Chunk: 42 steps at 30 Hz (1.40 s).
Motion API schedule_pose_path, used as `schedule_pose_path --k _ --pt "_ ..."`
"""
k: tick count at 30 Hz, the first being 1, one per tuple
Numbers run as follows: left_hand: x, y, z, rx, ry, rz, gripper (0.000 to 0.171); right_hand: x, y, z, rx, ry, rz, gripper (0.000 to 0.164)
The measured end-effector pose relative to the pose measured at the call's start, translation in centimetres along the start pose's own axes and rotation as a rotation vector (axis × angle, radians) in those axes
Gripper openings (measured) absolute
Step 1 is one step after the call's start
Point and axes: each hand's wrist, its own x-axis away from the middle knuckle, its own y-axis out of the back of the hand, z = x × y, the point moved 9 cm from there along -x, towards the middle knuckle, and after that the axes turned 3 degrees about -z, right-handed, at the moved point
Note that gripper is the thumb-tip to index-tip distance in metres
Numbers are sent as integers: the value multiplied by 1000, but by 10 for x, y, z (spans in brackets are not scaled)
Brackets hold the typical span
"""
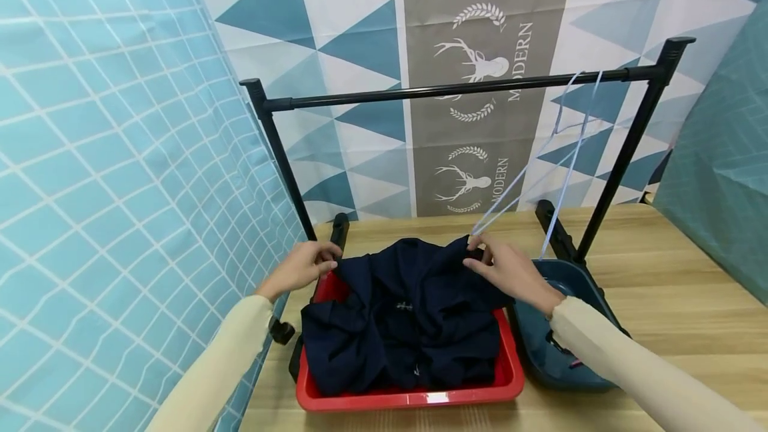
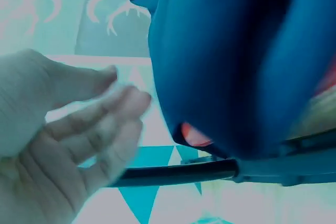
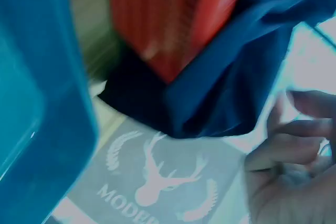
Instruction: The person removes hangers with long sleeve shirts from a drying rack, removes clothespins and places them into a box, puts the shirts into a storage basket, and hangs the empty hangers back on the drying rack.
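A dark navy garment (image 1: 414, 312) with small light marks lies bunched in a red basket (image 1: 408, 400), spilling over its back rim. My left hand (image 1: 305, 265) is at the garment's back left corner; in the left wrist view its thumb and loosely bent fingers (image 2: 113, 124) stand just beside the cloth, nothing between them. At the back right, my right hand (image 1: 510, 265) has its fingertips right at a raised fold. In the right wrist view its bent fingers (image 3: 286, 150) show beside the hanging cloth, without cloth between them.
A black rack's crossbar (image 1: 420, 93) spans behind the basket, its feet on the wooden table (image 1: 690, 299). Pale blue cords (image 1: 573, 159) hang from its right end. Beside the red basket stands a dark blue basin (image 1: 540, 345) holding small items, under my right forearm.
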Motion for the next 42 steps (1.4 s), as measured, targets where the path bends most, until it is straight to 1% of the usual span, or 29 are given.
schedule_pose_path --k 1,3,5,7,8,9,11,13,14,15,17,19,22,24,25,27,28,29,30,31,32,33,34,35,37,38,39,41,42 --pt "-6 0 2 -33 26 5 32 -4 -4 -7 42 -25 14 47" --pt "-17 -5 7 -89 72 56 45 -11 -14 -19 108 -65 76 71" --pt "-25 -15 11 -122 112 119 57 -16 -25 -26 119 -98 135 85" --pt "-32 -24 12 -166 124 158 61 -22 -31 -27 78 -109 161 87" --pt "-35 -27 12 -183 126 164 58 -25 -33 -27 54 -115 169 83" --pt "-37 -30 11 -203 125 160 52 -28 -35 -26 35 -114 172 76" --pt "-41 -32 9 -252 112 132 33 -33 -39 -24 12 -91 176 58" --pt "-44 -32 7 -287 86 87 13 -37 -41 -21 14 -48 172 36" --pt "-45 -31 6 -298 77 65 8 -39 -42 -20 20 -33 168 25" --pt "-45 -30 5 -310 63 41 9 -41 -43 -20 16 -22 161 17" --pt "-47 -26 2 -327 21 -12 12 -43 -43 -22 -4 -17 147 10" --pt "-47 -20 -1 -321 -13 -72 12 -43 -43 -24 -86 -40 153 11" --pt "-43 -5 -11 -266 -61 -179 7 -42 -38 -25 -269 -105 145 25" --pt "-36 10 -22 -182 -78 -242 5 -41 -31 -21 -390 -142 127 33" --pt "-31 16 -29 -121 -91 -257 7 -40 -27 -18 -441 -156 112 36" --pt "-20 26 -44 -4 -125 -252 9 -36 -18 -2 -513 -133 91 37" --pt "-13 28 -52 36 -151 -228 11 -33 -15 7 -525 -109 91 34" --pt "-6 26 -61 68 -184 -186 11 -28 -13 18 -529 -75 101 32" --pt "1 21 -68 94 -214 -130 12 -21 -11 29 -528 -33 119 29" --pt "9 14 -77 91 -257 -72 12 -13 -11 42 -515 14 148 26" --pt "18 5 -84 68 -301 -17 11 -3 -12 54 -497 83 185 22" --pt "26 -7 -90 40 -344 42 10 8 -15 66 -461 175 223 18" --pt "34 -19 -95 9 -379 101 9 20 -20 78 -416 275 272 15" --pt "41 -32 -97 -26 -398 155 9 34 -27 88 -372 366 330 13" --pt "53 -57 -97 -111 -405 254 10 61 -44 98 -267 502 440 11" --pt "57 -68 -95 -141 -393 311 12 73 -53 100 -223 557 483 11" --pt "61 -78 -92 -171 -377 367 15 82 -62 100 -172 592 521 12" --pt "66 -91 -85 -214 -339 470 20 93 -77 95 -100 573 609 16" --pt "67 -95 -82 -221 -335 510 22 96 -81 93 -77 564 639 18"
